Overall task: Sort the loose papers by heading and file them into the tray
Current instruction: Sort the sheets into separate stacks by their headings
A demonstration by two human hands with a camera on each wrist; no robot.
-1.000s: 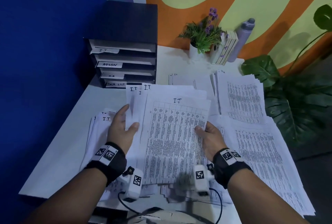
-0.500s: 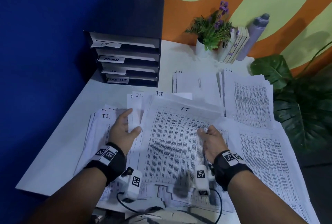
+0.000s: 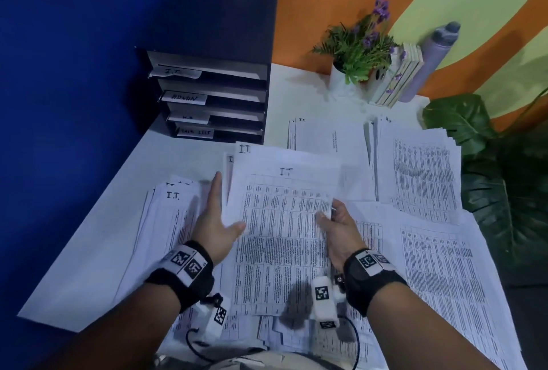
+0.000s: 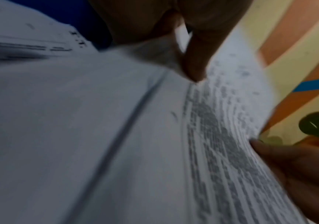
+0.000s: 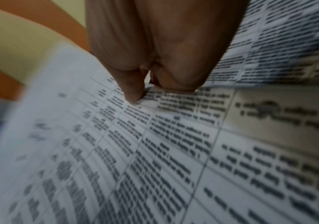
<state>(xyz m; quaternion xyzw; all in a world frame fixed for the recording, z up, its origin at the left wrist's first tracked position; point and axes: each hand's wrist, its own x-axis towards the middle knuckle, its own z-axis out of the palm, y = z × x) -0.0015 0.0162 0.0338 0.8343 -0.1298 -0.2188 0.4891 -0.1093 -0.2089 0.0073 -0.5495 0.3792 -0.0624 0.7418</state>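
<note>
Left hand (image 3: 215, 222) now flat, fingers straight along left edge of I.T. stack (image 3: 284, 236), thumb on top sheet; half second ago it pinched sheets there. Right hand (image 3: 338, 227) pinches stack's right edge, thumb above, fingers beneath. Stack sits in front of tray (image 3: 213, 96), lifted toward it again and squarer than before. Judgement: sheets being evened up, ready for tray's top slot labelled I.T. (image 3: 175, 72). H.R. pile (image 3: 421, 168) lies right of tray, untouched.
</note>
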